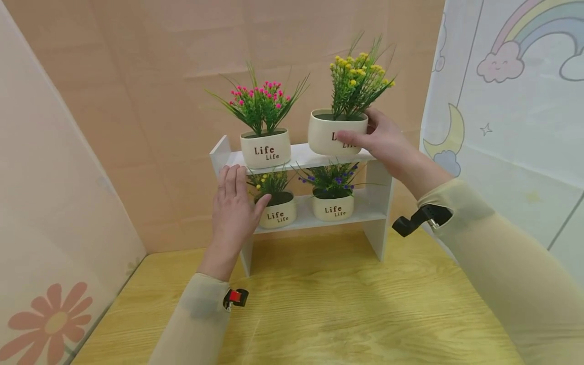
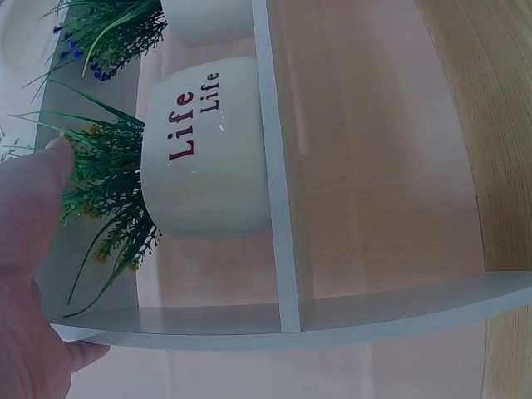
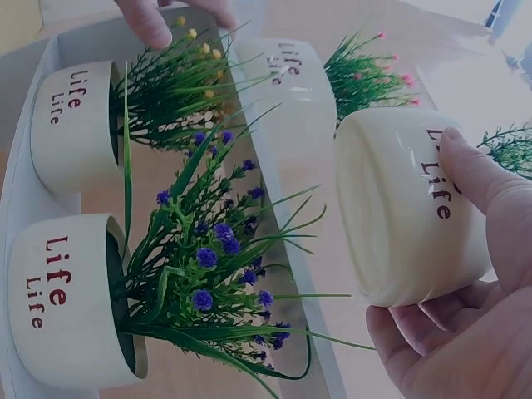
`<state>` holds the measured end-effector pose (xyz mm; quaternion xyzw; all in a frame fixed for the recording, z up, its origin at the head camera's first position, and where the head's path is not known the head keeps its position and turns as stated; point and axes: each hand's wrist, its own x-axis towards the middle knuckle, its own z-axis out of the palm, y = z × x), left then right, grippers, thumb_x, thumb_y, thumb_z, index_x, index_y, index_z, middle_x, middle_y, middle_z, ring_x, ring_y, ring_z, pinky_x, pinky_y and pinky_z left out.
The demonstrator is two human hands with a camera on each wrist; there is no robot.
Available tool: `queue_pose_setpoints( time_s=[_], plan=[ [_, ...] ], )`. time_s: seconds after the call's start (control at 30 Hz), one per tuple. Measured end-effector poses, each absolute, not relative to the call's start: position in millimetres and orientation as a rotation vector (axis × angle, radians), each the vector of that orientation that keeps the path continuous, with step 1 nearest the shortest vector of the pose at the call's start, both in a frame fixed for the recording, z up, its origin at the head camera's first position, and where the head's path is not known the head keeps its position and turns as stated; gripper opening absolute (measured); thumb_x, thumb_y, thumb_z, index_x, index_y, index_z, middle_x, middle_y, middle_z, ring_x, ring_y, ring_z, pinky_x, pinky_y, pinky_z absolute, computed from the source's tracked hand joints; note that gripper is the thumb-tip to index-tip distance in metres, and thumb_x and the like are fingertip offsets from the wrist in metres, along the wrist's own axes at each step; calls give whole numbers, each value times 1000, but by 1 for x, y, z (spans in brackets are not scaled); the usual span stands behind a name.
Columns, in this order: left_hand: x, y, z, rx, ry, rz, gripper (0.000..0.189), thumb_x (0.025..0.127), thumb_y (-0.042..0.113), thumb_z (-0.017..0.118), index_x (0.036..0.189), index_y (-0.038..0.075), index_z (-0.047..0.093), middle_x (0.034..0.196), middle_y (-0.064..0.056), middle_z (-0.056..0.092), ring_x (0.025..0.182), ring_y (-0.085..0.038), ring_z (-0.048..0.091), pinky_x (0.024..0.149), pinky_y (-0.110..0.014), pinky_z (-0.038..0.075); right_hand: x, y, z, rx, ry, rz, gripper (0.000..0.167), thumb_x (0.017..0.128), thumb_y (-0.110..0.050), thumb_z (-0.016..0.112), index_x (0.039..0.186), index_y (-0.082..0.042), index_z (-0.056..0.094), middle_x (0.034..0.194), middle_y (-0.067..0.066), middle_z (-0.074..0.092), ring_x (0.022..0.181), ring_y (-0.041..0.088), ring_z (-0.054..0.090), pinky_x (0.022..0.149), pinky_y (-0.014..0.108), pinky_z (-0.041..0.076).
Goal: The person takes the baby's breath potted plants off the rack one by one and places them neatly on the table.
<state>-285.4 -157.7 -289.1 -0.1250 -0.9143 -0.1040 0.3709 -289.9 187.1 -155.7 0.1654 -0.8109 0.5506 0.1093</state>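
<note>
One hand (image 1: 388, 139) grips a flowerpot (image 1: 325, 138); the outstretched left hand (image 1: 233, 210) touches the shelf (image 1: 301, 155).

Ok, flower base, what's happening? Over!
Right hand: holding yellow-flowered pot, clear of top shelf. Left hand: at shelf's left end. Pink-flowered pot alongside, seemingly not in the way.

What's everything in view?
pink-flowered plant: one, cream-potted, upper left
yellow-flowered plant: one, cream-potted, upper right, held
second yellow-flowered plant: one, cream-potted, lower left
purple-flowered plant: one, cream-potted, lower right
two-tier shelf: one, white, centre
wood-grain table: one, yellow, beneath
backdrop: one, peach, behind
printed panels: two, pale, each side
wrist straps: two, black, wrists
sleeves: two, beige, forearms
left hand: one, at shelf's left end
right hand: one, holding upper right plant
</note>
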Motion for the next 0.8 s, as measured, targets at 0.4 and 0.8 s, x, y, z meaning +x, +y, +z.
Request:
queue_pose_setpoints(
  time_s=[0.4, 0.8],
  plan=[
    [-288, -159, -293, -338, -2314, -252, 92, 107, 49, 72, 165, 1, 20, 168, -20, 23, 164, -39, 11, 133, -52, 21, -254, 205, -180, 541, -2284, 1630, 68, 103, -34, 82, 160, -24, 48, 145, 0, 62, 130, 17, 58, 100, 28, 50],
    [-292, -160, -290, -337, -2290, -206, 93, 106, 51, 73, 164, 1, 22, 166, -20, 26, 163, -39, 15, 134, -48, 18, -225, 213, -227, 508, -2232, 1675, 75, 103, -20, 82, 167, -29, 44, 149, 1, 62, 131, 17, 61, 100, 23, 52]
  ],
)
